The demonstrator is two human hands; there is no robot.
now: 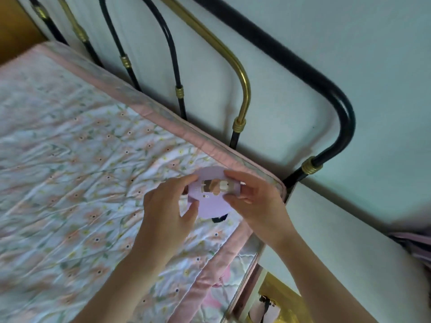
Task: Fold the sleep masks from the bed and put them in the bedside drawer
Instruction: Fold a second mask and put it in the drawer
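A lilac sleep mask with a small printed picture on its front is held up just above the corner of the bed. My left hand pinches its left edge between thumb and fingers. My right hand pinches its right edge. A dark strap end hangs below the mask. The mask looks doubled over, though the blur keeps me from being sure. The white bedside unit stands right of the bed, and an open drawer with yellow and dark contents shows below its top.
A black and brass metal headboard runs along the pale wall behind the bed. The floral quilt has a pink border. Some pink-purple fabric lies on the far right of the bedside top.
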